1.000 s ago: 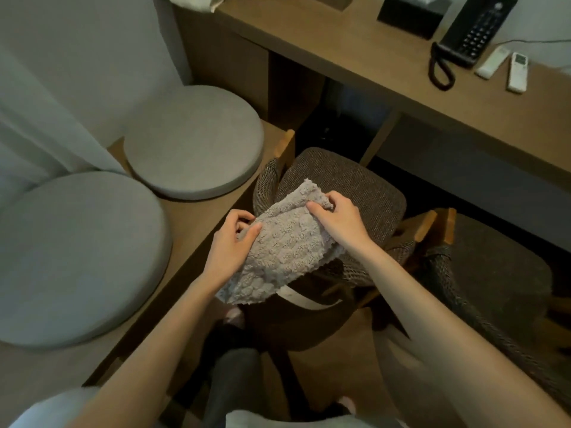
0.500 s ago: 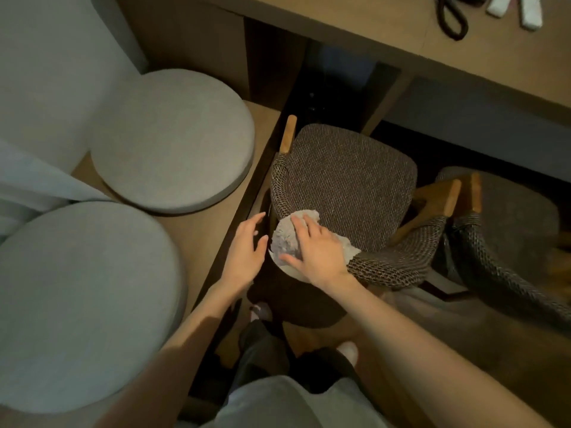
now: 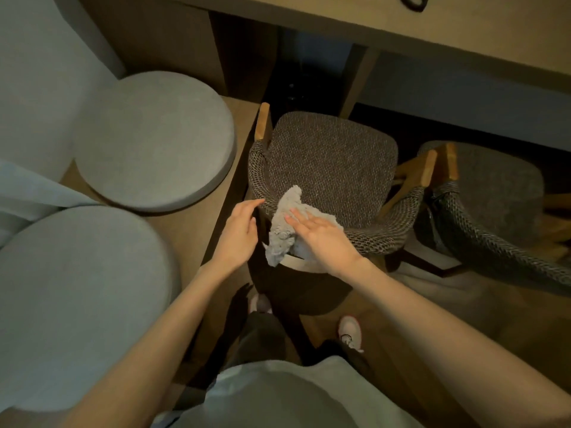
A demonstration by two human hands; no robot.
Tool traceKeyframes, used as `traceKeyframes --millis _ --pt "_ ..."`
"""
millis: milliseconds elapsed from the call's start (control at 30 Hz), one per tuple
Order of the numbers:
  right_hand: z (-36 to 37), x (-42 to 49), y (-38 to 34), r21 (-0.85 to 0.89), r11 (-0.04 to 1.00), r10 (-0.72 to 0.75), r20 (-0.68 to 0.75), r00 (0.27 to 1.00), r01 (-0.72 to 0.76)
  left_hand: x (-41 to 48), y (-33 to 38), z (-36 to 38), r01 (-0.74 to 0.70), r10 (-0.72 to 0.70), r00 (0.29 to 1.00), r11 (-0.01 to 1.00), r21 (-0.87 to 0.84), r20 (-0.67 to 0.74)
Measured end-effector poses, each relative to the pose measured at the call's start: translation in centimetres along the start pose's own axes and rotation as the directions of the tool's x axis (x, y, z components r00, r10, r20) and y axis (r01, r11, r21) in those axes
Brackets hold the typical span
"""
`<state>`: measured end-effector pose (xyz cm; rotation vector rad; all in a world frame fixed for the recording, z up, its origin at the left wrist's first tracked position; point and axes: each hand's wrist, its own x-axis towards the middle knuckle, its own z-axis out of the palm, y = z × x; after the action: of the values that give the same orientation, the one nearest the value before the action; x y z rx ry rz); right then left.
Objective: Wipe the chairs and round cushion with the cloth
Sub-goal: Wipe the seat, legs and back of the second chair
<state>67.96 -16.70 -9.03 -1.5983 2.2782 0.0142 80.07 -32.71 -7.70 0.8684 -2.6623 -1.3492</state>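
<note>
Currently on near chair (image 3: 333,168): right hand (image 3: 321,239), fingers straight, presses cloth (image 3: 282,230) on its back rim; left hand (image 3: 239,230) open, empty, beside it. Next likely: sweep across seat, pressure flat

The person is wearing a pale top (image 3: 278,396), showing on the near side of the chair (image 3: 333,168). Dark trousers (image 3: 262,338) and white shoes (image 3: 350,333), one reddish-edged, are showing by the chair's base. Both forearms (image 3: 173,307) are showing bare.
</note>
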Motion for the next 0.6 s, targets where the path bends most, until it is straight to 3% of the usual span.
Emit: traceKeyframes --millis 200,267,400,500,600 --pt "0.7 -10.3 8.7 0.24 0.969 0.054 -0.008 0.998 -0.051 -1.0 4.4 4.1 -0.032 0.032 0.999 0.999 0.04 0.015" --pt "1.0 -11.8 10.3 0.225 0.974 0.046 -0.045 0.998 -0.035 -1.5 5.7 5.8 -0.027 0.027 1.0 0.997 0.072 0.012" --pt "1.7 -9.6 8.5 0.077 0.995 0.062 0.018 0.998 -0.063 -2.6 7.5 8.7 -0.017 0.012 0.999 0.986 0.169 0.033" --pt "2.3 -6.8 6.8 0.076 0.991 0.118 -0.116 0.986 -0.109 -3.5 7.8 10.5 0.04 -0.052 0.998 0.965 0.259 0.04" --pt "2.8 -7.1 8.3 0.013 0.999 0.033 -0.268 0.963 -0.031 -3.6 8.0 12.2 0.079 -0.08 0.997 0.925 0.371 -0.013"
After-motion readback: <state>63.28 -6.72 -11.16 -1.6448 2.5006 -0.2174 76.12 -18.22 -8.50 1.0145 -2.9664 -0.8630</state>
